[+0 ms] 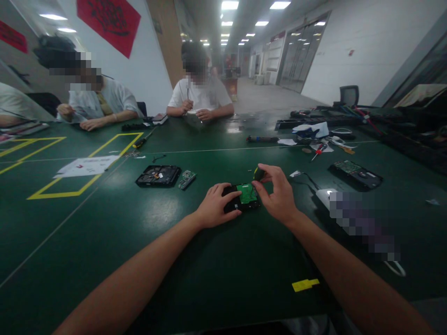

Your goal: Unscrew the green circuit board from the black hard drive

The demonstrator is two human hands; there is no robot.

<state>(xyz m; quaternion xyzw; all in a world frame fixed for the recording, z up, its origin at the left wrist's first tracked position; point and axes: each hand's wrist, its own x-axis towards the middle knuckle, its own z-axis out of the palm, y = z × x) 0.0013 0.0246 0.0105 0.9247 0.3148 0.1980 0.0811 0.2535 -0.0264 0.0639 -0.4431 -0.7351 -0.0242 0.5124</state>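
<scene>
A black hard drive with a green circuit board lies on the table in front of me, board side up. My left hand grips its left end, with fingers across the top and the thumb along the near edge. My right hand pinches the yellow and black handle of a screwdriver. The screwdriver stands nearly upright, its shaft reaching down to the right part of the board; the exact contact at the tip is too small to make out.
To the left lie another black drive casing and a loose circuit board. A second hard drive sits at right, near a blurred-out white-ended object with a cable. Loose tools, including a red screwdriver, lie behind. Two people work across the table.
</scene>
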